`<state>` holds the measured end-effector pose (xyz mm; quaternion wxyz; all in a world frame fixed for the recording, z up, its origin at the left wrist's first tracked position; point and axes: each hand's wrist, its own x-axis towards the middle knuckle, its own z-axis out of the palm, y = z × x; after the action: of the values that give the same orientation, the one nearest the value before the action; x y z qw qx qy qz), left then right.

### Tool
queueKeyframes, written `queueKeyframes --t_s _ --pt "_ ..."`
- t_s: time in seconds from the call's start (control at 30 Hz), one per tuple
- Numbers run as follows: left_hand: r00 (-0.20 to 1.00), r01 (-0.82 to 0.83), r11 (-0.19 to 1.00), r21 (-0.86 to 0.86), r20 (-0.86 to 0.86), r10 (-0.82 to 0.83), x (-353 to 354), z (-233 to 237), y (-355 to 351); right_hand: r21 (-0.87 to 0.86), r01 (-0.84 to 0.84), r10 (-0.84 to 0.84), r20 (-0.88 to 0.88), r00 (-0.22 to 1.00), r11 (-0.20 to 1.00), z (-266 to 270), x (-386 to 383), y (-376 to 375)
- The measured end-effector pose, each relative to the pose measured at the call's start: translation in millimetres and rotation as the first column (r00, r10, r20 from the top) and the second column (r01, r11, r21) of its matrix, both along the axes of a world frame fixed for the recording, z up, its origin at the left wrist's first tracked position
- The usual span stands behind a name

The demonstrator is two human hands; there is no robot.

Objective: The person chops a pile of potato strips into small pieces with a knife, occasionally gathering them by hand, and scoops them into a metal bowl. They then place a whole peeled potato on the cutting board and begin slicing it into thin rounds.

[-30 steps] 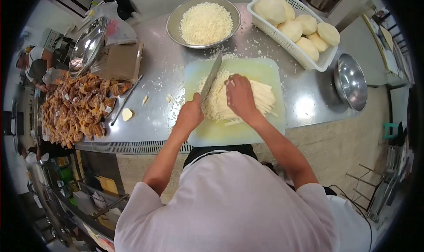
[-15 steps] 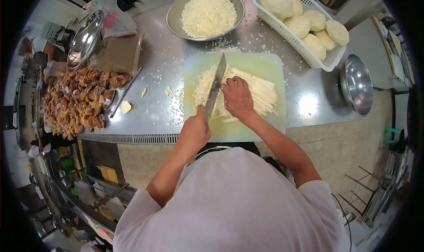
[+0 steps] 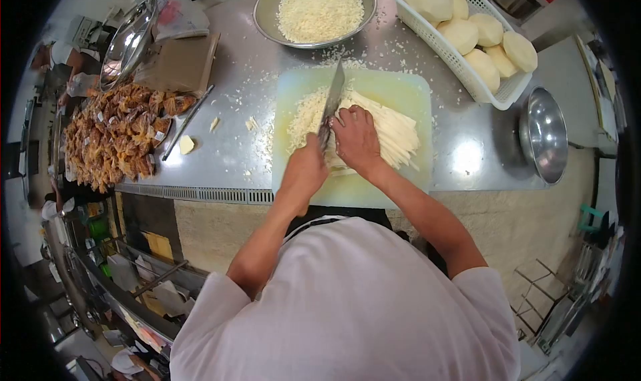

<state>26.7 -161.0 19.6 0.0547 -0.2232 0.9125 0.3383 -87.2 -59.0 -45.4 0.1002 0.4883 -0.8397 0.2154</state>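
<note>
My left hand [image 3: 305, 165] is closed round the handle of a large knife [image 3: 334, 95], whose blade points away from me across a pale green cutting board [image 3: 320, 191]. Just right of the blade, my right hand [image 3: 357, 138] presses down with bent fingers on a fanned bundle of pale strips [image 3: 395, 135]. Its fingertips are close beside the blade; whether they touch it I cannot tell. Finely chopped pale pieces [image 3: 306, 117] lie left of the knife. The handle is mostly hidden in my left hand.
Beyond the board stands a metal bowl [image 3: 259, 17] of chopped pieces. A white basket [image 3: 446, 59] holds several peeled, round vegetables. Another metal bowl [image 3: 544, 135] sits at right. Bagged brown food [image 3: 113, 137] and a steel rod [image 3: 189, 122] lie at left. Co-workers are at far left.
The view has shifted a little, with the near table edge higher in it. My left hand and the knife handle have moved nearer my right hand, and the blade stands at a steeper angle across the board.
</note>
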Motion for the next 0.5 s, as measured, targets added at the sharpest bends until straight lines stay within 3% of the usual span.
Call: queueKeyframes --t_s 0.1,0.17,0.23,0.3,0.37,0.4,0.5 --pt "0.991 -0.077 0.997 0.027 0.112 0.074 34 39 12 -0.005 0.002 -0.002 0.008 1.000 1.000 1 -2 -3" --pt "0.987 -0.111 0.993 0.042 0.124 0.105 34 13 21 0.020 0.005 -0.006 0.023 1.000 1.000 -2 1 -1" --pt "0.996 -0.083 0.996 0.030 -0.012 0.083 16 -31 19 0.050 0.000 -0.002 0.057 0.998 0.999 2 1 0" --pt "0.993 -0.101 0.995 0.008 -0.060 0.101 7 -23 16 0.028 -0.007 0.006 0.037 0.999 1.000 2 1 -1" --pt "0.997 -0.080 0.997 0.003 0.002 0.080 18 20 14 -0.003 -0.006 0.006 0.015 1.000 1.000 1 -1 -1" --pt "0.986 -0.148 0.979 0.139 0.101 0.135 28 31 18 0.012 0.001 -0.001 0.009 1.000 1.000 1 -1 -2" --pt "0.990 -0.139 0.988 0.063 0.019 0.138 29 -6 30 0.025 0.012 -0.013 0.012 1.000 1.000 1 0 0"
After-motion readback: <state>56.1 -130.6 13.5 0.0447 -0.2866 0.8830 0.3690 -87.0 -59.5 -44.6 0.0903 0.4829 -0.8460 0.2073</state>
